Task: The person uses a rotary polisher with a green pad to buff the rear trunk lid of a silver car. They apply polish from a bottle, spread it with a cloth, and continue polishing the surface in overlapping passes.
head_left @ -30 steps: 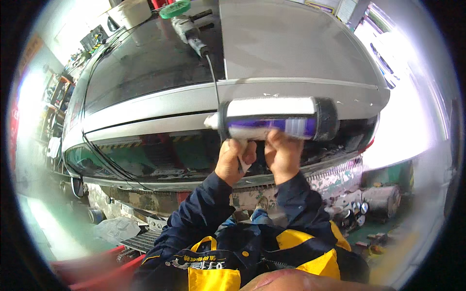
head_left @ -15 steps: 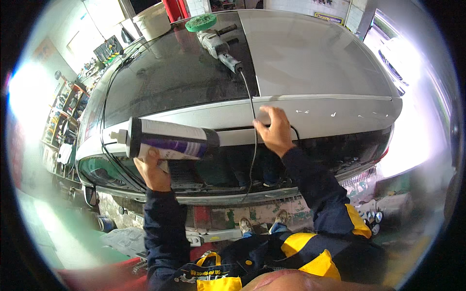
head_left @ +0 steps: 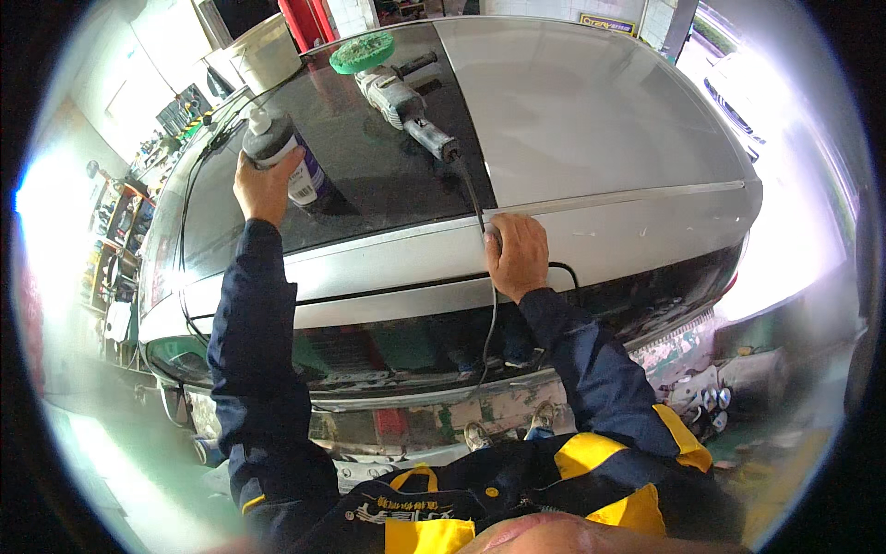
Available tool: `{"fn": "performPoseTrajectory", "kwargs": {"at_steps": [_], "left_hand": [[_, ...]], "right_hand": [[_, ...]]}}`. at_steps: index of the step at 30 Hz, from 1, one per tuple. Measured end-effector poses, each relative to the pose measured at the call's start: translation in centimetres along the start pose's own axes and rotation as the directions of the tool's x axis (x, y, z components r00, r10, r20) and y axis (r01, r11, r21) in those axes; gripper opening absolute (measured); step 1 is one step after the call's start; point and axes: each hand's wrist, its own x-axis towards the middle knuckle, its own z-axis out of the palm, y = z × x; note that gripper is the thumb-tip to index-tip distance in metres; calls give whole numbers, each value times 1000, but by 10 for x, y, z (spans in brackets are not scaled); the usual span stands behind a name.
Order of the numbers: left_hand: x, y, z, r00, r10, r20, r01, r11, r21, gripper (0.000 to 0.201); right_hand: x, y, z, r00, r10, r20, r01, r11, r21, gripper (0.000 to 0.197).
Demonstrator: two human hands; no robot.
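My left hand [head_left: 264, 187] is wrapped round a dark bottle [head_left: 305, 175] with a white and purple label and a pale nozzle. The bottle stands nearly upright over the car's dark roof panel [head_left: 388, 189]; whether its base touches is hard to tell. My right hand [head_left: 519, 255] lies palm down on the silver roof edge, fingers curled beside the power cord [head_left: 491, 319]. A small dark shape shows under these fingers, too hidden to name. Farther back, a grey polisher [head_left: 402, 109] with a green pad [head_left: 362, 53] rests on the dark panel.
The silver roof section [head_left: 600, 111] stretches to the right. Black cables [head_left: 187, 222] run down the car's left side. A pale bucket [head_left: 265, 54] stands at the far left, near shelves [head_left: 120, 249] of supplies. Faint marks show on the roof edge right of my hand.
My left hand has carried the bottle forward from the near side and turned it from lying sideways to nearly upright. My right hand has lowered onto the roof edge. White dabs there look fainter.
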Motion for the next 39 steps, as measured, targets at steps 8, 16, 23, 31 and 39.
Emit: {"fn": "performPoseTrajectory", "kwargs": {"at_steps": [8,16,23,31,39], "left_hand": [[30,-18,23,994,-36,-107,50,990,135,74],[8,-33,21,998,4,-63,5,990,142,79],[-135,-49,24,1000,18,-6,-17,995,97,65],[-214,-37,69,989,125,78,-134,985,110,40],[-214,-40,69,996,90,0,-90,996,-22,46]], "right_hand": [[-1,0,4,998,-25,-49,25,1000,9,26],[1,-3,1,998,-19,-65,20,1000,6,20],[1,0,3,992,-43,-116,53,995,85,16],[2,-1,-2,998,-23,-65,24,1000,16,21],[-1,1,-2,999,23,-29,-19,993,117,22]]}}
